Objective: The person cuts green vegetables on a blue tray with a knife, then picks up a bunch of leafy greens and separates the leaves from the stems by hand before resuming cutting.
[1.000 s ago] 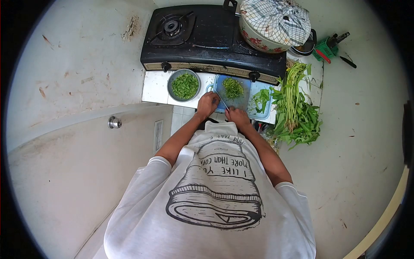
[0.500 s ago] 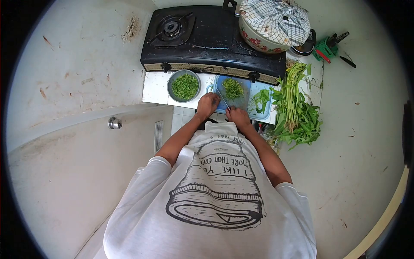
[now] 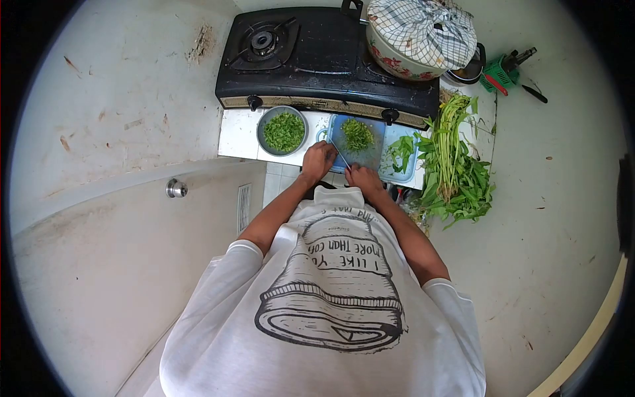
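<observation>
My right hand [image 3: 364, 177] is closed round the handle of a knife [image 3: 341, 154]. The thin blade slants up and left over the near left part of a blue cutting board [image 3: 372, 155]. My left hand [image 3: 319, 159] rests at the board's left edge, close to the knife tip, its fingers curled; what they hold, if anything, is hidden. A heap of chopped greens [image 3: 358, 135] lies on the board just beyond the blade. Some uncut leaves [image 3: 401, 153] lie at the board's right side. A round grey bowl [image 3: 260, 147] to the left holds more finely chopped greens [image 3: 284, 132].
A black gas stove [image 3: 324, 59] stands behind the board, bearing a flowered pot [image 3: 397, 63] covered by a checked cloth [image 3: 423, 30]. A bunch of leafy stems [image 3: 453, 159] hangs over the counter's right end. Beyond is a green basket [image 3: 497, 74] with utensils.
Almost nothing differs. Both hands and the knife stay in nearly the same place, with only a very slight shift of the fingers.
</observation>
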### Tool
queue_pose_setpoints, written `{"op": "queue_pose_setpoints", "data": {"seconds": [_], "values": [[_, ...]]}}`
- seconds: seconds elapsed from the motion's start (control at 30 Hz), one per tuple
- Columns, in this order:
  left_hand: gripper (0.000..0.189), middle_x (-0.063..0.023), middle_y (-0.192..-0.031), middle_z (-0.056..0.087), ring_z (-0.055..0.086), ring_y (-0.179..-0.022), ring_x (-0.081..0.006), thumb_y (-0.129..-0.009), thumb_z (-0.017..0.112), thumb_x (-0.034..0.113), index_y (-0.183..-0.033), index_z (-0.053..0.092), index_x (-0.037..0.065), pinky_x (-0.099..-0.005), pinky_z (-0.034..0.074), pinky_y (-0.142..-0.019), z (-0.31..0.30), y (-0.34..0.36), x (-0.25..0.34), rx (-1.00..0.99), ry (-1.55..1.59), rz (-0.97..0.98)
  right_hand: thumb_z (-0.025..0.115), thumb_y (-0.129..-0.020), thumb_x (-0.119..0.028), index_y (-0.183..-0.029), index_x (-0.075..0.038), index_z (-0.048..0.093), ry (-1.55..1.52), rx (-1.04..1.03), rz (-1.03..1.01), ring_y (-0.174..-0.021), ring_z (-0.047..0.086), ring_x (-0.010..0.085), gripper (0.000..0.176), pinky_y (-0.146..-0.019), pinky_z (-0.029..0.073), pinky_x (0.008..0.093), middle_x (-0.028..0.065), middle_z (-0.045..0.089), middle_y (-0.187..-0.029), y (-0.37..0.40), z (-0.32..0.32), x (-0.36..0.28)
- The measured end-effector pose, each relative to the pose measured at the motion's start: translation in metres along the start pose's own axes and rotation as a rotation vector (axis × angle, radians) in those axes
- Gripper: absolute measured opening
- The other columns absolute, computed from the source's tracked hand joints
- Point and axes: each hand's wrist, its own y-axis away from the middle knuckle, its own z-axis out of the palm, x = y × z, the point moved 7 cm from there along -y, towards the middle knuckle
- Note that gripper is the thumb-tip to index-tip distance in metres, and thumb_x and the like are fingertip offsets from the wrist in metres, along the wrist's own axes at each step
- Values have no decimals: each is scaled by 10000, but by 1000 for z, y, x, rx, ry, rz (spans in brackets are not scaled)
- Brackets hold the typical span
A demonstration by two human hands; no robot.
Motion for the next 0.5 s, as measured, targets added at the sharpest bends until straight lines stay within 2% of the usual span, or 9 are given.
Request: {"op": "queue_pose_setpoints", "data": {"seconds": [0.07,0.17,0.27,0.5], "values": [[78,-129,-860,665,661,-831,-345,-841,694,103,-898,728,61,-455,536,-756,0,0,2,-23,-30,1,472,-1041,-403,-1005,39,623,10,15,-3,-790,711,465,469,-739,572,555,287,707,-800,-3,3,0],[94,-132,-890,664,653,-854,-350,-853,693,104,-930,729,65,-462,533,-765,1,4,6,5,-78,124,484,-1035,-401,-948,22,658,31,77,-24,-758,730,425,465,-721,584,541,259,719,-789,-7,5,-1],[97,-133,-907,661,648,-880,-352,-861,692,104,-942,729,65,-462,530,-778,-1,9,9,38,-55,175,496,-1029,-405,-935,22,667,25,85,-37,-756,727,434,470,-723,585,537,261,717,-788,-4,-1,-2],[90,-132,-893,664,649,-887,-350,-865,696,106,-936,727,60,-458,530,-787,4,6,-2,0,-22,75,499,-1026,-414,-962,11,679,36,78,3,-769,720,452,466,-732,584,547,269,714,-806,1,-5,4]]}}
